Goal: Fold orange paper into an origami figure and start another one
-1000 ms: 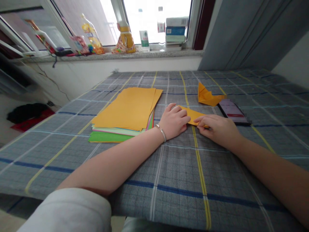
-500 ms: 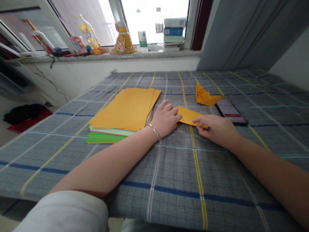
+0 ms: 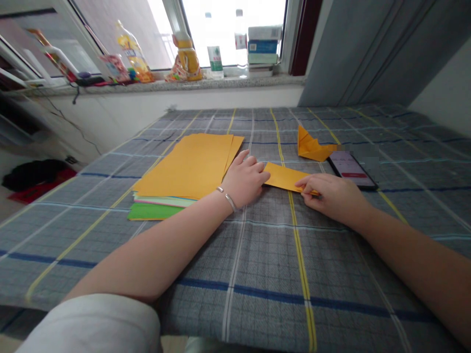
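Observation:
A narrow strip of folded orange paper (image 3: 285, 175) lies on the tablecloth between my hands. My right hand (image 3: 329, 193) pinches its near right end between thumb and fingers. At the left end, my left hand (image 3: 245, 179) rests palm down with loosely stretched fingers, and its fingertips touch or lie right beside the paper's edge. Which of the two I cannot tell. A silver open bangle is on the left wrist. Just left of that hand is a stack of coloured paper (image 3: 187, 164), orange on top, with green and pale sheets showing below.
Beyond my right hand stand a folded orange paper shape (image 3: 312, 147) and a phone (image 3: 351, 169) with its screen lit. A checked grey cloth (image 3: 265, 255) covers the table. On the windowsill (image 3: 221, 84) are bottles, a cup and stacked boxes.
My left hand has slid a little to the left, so more of the folded paper's left end shows. My right hand keeps its pinch in nearly the same place.

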Demonstrator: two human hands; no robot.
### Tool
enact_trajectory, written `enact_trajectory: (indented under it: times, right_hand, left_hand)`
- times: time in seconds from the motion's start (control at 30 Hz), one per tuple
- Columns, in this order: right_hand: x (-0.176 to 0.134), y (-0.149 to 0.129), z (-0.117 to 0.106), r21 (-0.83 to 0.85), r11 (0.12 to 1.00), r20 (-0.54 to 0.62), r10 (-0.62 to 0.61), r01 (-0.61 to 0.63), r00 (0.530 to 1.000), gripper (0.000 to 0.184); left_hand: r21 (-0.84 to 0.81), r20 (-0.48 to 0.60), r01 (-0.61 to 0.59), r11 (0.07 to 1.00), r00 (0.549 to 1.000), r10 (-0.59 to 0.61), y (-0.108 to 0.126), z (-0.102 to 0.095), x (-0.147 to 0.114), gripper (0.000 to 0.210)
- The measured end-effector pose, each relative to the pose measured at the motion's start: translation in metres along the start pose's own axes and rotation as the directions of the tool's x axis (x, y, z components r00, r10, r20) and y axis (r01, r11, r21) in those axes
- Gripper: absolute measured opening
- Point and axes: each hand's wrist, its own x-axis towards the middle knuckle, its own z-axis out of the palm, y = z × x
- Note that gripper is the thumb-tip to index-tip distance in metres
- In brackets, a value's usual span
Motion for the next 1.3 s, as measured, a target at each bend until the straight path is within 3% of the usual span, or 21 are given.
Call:
enact_trajectory:
  times: [0.23, 0.43, 0.63, 0.8, 1.3]
  right_hand:
    - [-0.001, 0.003, 0.001, -0.01, 1.0, 0.027, 0.011, -0.011, 1.0, 0.011]
    - [-0.001, 0.011, 0.004, 0.041, 0.994, 0.05, 0.102, -0.104, 0.994, 0.009]
    - [-0.001, 0.014, 0.006, 0.051, 0.985, 0.069, 0.16, -0.164, 0.985, 0.007]
    - [0.0, 0.012, 0.003, -0.001, 0.975, 0.107, 0.221, -0.222, 0.97, 0.006]
    - [0.001, 0.022, 0.003, -0.186, 0.957, 0.218, 0.26, -0.222, 0.941, 0.011]
  left_hand:
    - [0.013, 0.065, 0.029, 1.0, 0.997, -0.029, -0.01, 0.003, -0.003, 0.005]
    - [0.012, 0.084, 0.085, 0.996, 0.993, -0.086, -0.011, 0.004, -0.003, 0.012]
    - [-0.04, 0.103, -0.038, 0.998, 0.994, 0.042, -0.004, 0.007, -0.001, 0.017]
    - [-0.018, 0.12, -0.044, 0.999, 0.992, 0.046, -0.01, 0.009, -0.001, 0.019]
    - [-0.105, 0.392, 0.073, 0.992, 0.919, -0.026, -0.023, -0.001, 0.001, 0.026]
